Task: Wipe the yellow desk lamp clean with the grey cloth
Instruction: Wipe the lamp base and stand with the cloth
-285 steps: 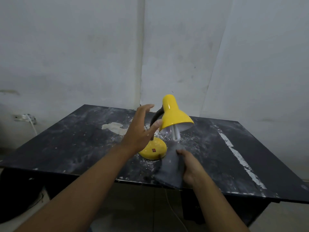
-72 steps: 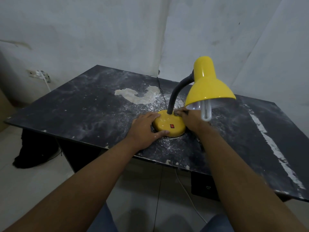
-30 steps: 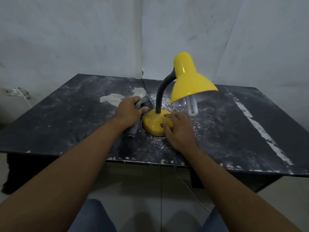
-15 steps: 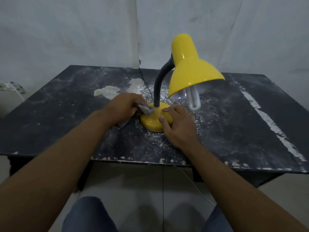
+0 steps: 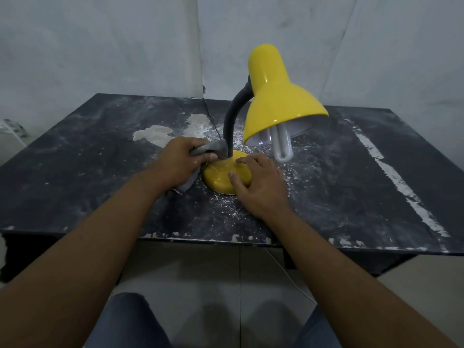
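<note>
The left hand (image 5: 179, 159) has its grip curled round the crumpled grey cloth (image 5: 213, 149), pressing it against the dark neck's foot. The right hand (image 5: 258, 182) rests open-fingered on the glossy yellow desk lamp (image 5: 276, 96) — its round base sits between both hands on the dusty black counter (image 5: 75, 159).

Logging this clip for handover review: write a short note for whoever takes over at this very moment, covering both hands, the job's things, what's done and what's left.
Left hand grips the crumpled grey cloth against the foot of the lamp's dark bendy neck.
Right hand rests flat on the round yellow base.
The glossy yellow desk lamp stands upright on the dusty black table.
Underway: base, around the neck.
Left: rest of base, neck; whether the shade is wiped cannot be told.
</note>
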### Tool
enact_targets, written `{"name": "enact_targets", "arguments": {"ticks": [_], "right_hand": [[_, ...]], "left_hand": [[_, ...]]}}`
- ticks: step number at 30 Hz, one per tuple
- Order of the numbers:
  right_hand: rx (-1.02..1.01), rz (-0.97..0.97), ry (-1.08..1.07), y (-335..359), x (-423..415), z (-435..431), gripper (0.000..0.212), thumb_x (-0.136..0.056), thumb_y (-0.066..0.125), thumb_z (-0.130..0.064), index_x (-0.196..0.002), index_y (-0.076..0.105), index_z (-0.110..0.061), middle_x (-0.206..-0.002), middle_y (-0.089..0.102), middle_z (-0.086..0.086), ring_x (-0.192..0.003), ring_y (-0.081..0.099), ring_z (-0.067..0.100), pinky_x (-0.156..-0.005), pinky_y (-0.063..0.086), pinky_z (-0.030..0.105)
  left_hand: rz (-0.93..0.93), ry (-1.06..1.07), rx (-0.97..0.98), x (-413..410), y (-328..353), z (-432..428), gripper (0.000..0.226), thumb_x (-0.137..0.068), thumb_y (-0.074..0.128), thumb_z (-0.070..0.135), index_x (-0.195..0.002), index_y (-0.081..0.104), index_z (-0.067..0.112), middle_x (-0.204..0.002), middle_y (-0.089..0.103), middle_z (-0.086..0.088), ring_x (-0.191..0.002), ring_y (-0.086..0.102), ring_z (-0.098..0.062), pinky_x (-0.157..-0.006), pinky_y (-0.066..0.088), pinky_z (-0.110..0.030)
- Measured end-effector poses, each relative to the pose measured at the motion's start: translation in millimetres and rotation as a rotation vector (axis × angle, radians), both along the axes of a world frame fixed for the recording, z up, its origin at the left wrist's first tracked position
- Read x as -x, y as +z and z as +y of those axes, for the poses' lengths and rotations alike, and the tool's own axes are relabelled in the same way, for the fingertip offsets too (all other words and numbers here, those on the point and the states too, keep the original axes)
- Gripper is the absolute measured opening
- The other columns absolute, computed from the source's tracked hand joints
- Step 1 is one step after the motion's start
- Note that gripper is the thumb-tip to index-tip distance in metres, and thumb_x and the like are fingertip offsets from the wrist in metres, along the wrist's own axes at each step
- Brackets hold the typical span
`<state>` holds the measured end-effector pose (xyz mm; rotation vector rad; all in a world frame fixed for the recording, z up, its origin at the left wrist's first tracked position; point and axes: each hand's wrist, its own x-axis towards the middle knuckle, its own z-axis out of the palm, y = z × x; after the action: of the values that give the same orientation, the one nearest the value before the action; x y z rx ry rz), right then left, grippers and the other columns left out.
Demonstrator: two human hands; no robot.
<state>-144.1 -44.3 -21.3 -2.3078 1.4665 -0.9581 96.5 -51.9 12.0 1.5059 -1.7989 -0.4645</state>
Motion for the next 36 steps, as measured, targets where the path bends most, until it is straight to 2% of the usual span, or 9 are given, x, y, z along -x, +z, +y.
{"name": "enact_targets", "arguments": {"ticks": [2, 5, 9, 14, 18, 25, 27, 32, 36], "right_hand": [[0.004, -0.026, -0.006, -0.7, 0.2, 0.5, 0.042, -0.099, 0.063, -0.051, -0.131, 0.069, -0.025, -0.137, 0.065, -0.002, -0.131, 0.058, 0.024, -0.112, 0.043, 0.055], [0.01, -0.048, -0.012, -0.3, 0.2, 0.9, 0.039, -0.099, 0.065, -0.049, -0.129, 0.07, -0.024, -0.134, 0.067, -0.002, -0.128, 0.059, 0.024, -0.109, 0.045, 0.055], [0.019, -0.063, -0.015, -0.2, -0.5, 1.7, 0.038, -0.099, 0.065, -0.049, -0.128, 0.07, -0.025, -0.131, 0.068, -0.004, -0.125, 0.059, 0.021, -0.108, 0.046, 0.054], [0.012, -0.077, -0.012, 1.2, -0.3, 3.1, 0.036, -0.099, 0.066, -0.047, -0.128, 0.071, -0.025, -0.133, 0.067, -0.004, -0.129, 0.058, 0.021, -0.11, 0.044, 0.054], [-0.003, -0.073, -0.007, 3.4, 0.6, 4.2, 0.035, -0.099, 0.067, -0.043, -0.128, 0.071, -0.023, -0.132, 0.068, -0.002, -0.127, 0.059, 0.024, -0.11, 0.045, 0.055], [0.005, -0.104, -0.006, 5.7, 0.4, 5.8, 0.035, -0.096, 0.069, -0.031, -0.128, 0.071, -0.018, -0.125, 0.07, 0.003, -0.119, 0.061, 0.029, -0.102, 0.05, 0.056], [0.0, -0.109, -0.008, 6.0, 1.1, 6.3, 0.038, -0.095, 0.068, -0.029, -0.13, 0.069, -0.015, -0.123, 0.07, 0.007, -0.117, 0.061, 0.032, -0.101, 0.051, 0.056], [-0.052, -0.148, 0.004, 10.6, 1.4, 9.5, 0.05, -0.09, 0.063, -0.03, -0.139, 0.058, -0.021, -0.129, 0.067, 0.008, -0.118, 0.06, 0.03, -0.101, 0.052, 0.056], [-0.054, -0.151, -0.001, 10.5, 3.2, 8.3, 0.051, -0.088, 0.063, -0.028, -0.139, 0.057, -0.022, -0.127, 0.068, 0.01, -0.115, 0.062, 0.031, -0.097, 0.054, 0.055]], "left_hand": [[-0.019, 0.02, 0.042, 10.0, -4.4, 3.6, 0.012, -0.095, 0.083, 0.026, -0.106, 0.084, 0.027, -0.095, 0.076, 0.017, -0.088, 0.068, 0.007, -0.077, 0.049, -0.014], [-0.151, -0.007, 0.045, 20.5, -8.5, 7.3, 0.009, -0.096, 0.081, 0.026, -0.105, 0.083, 0.022, -0.1, 0.076, 0.006, -0.087, 0.066, -0.007, -0.077, 0.052, -0.028], [-0.116, 0.073, 0.01, 12.9, 1.2, -2.5, 0.014, -0.099, 0.076, 0.034, -0.086, 0.076, 0.039, -0.08, 0.071, 0.016, -0.073, 0.063, 0.005, -0.065, 0.045, -0.025], [-0.187, 0.101, 0.015, 16.2, -3.9, 0.6, 0.013, -0.098, 0.078, 0.026, -0.106, 0.084, 0.018, -0.096, 0.075, 0.002, -0.089, 0.067, -0.019, -0.076, 0.049, -0.031], [-0.235, -0.006, -0.145, -4.9, 13.0, -1.4, 0.013, -0.096, 0.081, 0.029, -0.105, 0.084, 0.02, -0.097, 0.079, 0.0, -0.093, 0.072, -0.019, -0.079, 0.052, -0.031], [-0.16, -0.027, 0.018, 28.2, 8.4, -2.3, 0.017, -0.097, 0.08, 0.027, -0.113, 0.084, 0.021, -0.107, 0.081, -0.002, -0.094, 0.07, -0.018, -0.081, 0.053, -0.03], [-0.184, -0.047, 0.012, 35.8, 4.6, -6.1, 0.019, -0.097, 0.08, 0.027, -0.115, 0.084, 0.023, -0.11, 0.08, -0.002, -0.094, 0.067, -0.013, -0.076, 0.046, -0.02], [-0.3, -0.049, -0.087, 29.8, 10.9, -13.2, 0.016, -0.102, 0.071, 0.022, -0.114, 0.082, 0.023, -0.11, 0.077, -0.003, -0.096, 0.066, -0.019, -0.078, 0.045, -0.031], [-0.263, -0.041, -0.116, 26.0, 19.0, -14.7, 0.021, -0.102, 0.072, 0.023, -0.12, 0.082, 0.022, -0.113, 0.08, -0.003, -0.1, 0.071, -0.018, -0.077, 0.049, -0.026]]}}
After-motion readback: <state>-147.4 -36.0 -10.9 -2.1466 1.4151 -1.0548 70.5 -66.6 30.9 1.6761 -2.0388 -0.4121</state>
